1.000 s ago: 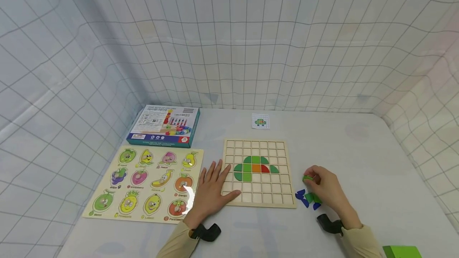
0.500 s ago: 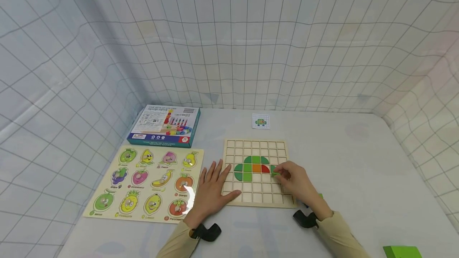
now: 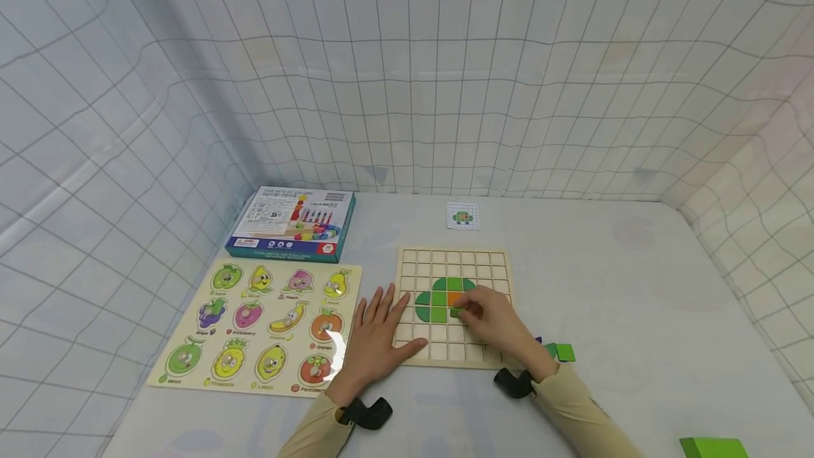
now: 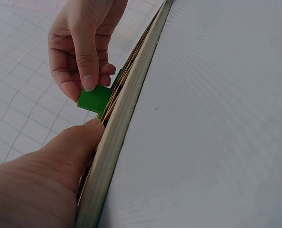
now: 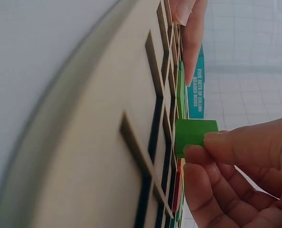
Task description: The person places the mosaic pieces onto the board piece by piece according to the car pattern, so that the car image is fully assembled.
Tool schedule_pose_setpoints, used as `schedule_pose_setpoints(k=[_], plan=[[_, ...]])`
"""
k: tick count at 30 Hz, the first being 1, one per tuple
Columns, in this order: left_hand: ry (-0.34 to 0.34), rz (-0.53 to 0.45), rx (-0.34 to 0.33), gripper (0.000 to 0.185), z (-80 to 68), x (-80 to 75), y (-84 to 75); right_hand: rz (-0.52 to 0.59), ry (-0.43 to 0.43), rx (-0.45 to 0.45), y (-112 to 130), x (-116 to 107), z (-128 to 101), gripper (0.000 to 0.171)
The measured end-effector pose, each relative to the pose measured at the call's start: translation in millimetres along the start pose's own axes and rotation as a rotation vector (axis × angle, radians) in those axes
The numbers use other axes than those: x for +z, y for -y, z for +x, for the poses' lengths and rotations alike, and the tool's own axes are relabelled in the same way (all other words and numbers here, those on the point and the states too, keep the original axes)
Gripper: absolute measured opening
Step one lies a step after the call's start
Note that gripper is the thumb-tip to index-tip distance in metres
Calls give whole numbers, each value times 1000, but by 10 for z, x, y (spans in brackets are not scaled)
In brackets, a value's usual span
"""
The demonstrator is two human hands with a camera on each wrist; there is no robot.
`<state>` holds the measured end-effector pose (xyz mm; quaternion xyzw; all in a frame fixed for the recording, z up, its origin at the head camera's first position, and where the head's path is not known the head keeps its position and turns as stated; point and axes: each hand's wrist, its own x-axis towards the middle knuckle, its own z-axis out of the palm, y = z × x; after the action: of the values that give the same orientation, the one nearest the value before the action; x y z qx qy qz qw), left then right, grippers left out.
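A light wooden grid board (image 3: 454, 352) lies on the table, with green, dark green and orange tiles set in its middle cells. Between thumb and fingers, my right hand (image 3: 488, 316) pinches a green square tile (image 5: 194, 134) over a cell just below the orange tile (image 3: 454, 299). In the right wrist view that tile stands on edge, its lower side at the grid. My left hand (image 3: 376, 345) rests spread across the board's left edge, fingers straight. The red tile (image 5: 177, 183) shows in the right wrist view but is hidden by my right hand from the head.
Loose green tiles (image 3: 563, 353) lie right of the board, partly behind my right forearm. A small pattern card (image 3: 462, 217) lies behind it. On the left are a fruit puzzle board (image 3: 248, 327) and a boxed toy set (image 3: 292, 225). A green block (image 3: 712, 447) sits front right.
My right hand has carried the green square tile leftward from the loose tiles, across the board's right side, to the cell below the orange tile. My left hand has stayed in place.
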<state>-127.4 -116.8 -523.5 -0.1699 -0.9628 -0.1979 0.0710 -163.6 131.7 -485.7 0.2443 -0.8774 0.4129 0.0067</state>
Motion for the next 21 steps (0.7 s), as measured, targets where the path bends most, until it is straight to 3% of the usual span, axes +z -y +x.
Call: schedule_pose_setpoints(k=[21], plan=[[-1,-30,-3,84,3,-17,-10,-131,30,102,25,21,55,10]])
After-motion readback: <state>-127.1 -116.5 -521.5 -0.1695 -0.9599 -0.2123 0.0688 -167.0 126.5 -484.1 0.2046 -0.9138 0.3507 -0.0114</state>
